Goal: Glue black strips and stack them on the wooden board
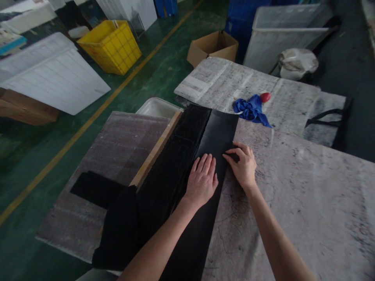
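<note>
Black sheet (217, 128) under left hand (201, 182), grip apart; right hand (243, 167) pinches its edge.

The scene is taken by a single head-worn camera; it is pointed forward and steeply down over the worktable (307, 187); the left hand (202, 181) and right hand (243, 166) are seen close below, the forearms entering from the bottom edge; the green floor (140, 78) and a yellow crate (113, 47) are caught farther off, upper left.

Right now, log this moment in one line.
left hand flat on black sheet | right hand fingertips on sheet edge | blue cloth beyond
</note>
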Tool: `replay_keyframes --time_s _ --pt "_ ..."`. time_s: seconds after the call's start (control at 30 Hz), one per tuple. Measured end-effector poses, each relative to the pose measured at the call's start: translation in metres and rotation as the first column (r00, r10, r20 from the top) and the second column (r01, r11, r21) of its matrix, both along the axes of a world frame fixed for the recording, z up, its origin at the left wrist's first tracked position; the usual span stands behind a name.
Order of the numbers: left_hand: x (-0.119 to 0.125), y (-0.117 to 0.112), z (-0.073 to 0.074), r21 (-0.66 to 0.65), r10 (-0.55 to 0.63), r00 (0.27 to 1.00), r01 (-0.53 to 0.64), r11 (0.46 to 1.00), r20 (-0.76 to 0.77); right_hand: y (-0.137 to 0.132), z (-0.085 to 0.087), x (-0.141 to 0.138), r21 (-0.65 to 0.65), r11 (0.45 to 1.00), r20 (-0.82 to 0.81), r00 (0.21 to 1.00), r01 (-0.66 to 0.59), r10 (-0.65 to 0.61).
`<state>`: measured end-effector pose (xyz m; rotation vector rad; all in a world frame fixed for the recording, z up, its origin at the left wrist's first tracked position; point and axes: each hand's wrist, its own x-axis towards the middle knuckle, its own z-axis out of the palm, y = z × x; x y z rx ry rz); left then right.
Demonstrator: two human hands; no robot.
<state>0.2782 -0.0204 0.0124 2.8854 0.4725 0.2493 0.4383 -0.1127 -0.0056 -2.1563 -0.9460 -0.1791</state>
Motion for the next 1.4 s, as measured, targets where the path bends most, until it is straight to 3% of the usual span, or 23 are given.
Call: replay_keyframes --time_s 0.27,1.4 --pt "-0.0018 -0.0017 0.0021 0.041 0.014 0.999 -0.013 0.999 -0.040 -0.0005 -0.0016 0.0009 0.002 1.000 0.004 1.000 0.000 0.000" --pt "-0.0040 -0.0013 0.0005 -0.008 0.015 1.000 -0.015 1.000 -0.021 0.0014 0.0013 0.0008 0.019 1.000 -0.016 1.000 0.018 -0.018"
